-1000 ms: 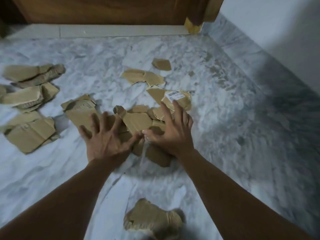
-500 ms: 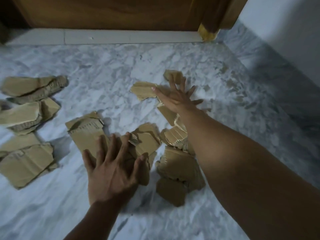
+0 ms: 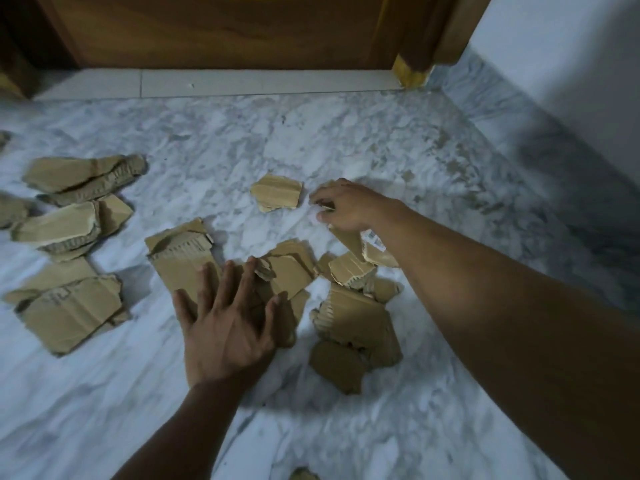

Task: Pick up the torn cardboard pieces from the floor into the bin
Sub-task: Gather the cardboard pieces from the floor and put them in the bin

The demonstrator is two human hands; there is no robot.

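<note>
Torn cardboard pieces (image 3: 356, 317) are scattered all over the marble floor (image 3: 433, 427), most of them in a loose heap in the middle. The left hand (image 3: 227, 327) lies flat with fingers spread, pressing on the near-left part of that heap. The right hand (image 3: 346, 209) reaches past the heap with fingers curled around a small scrap, and another small piece (image 3: 277, 195) sits just to its left. More cardboard lies off to the left (image 3: 69, 306), well apart from both hands.
</note>
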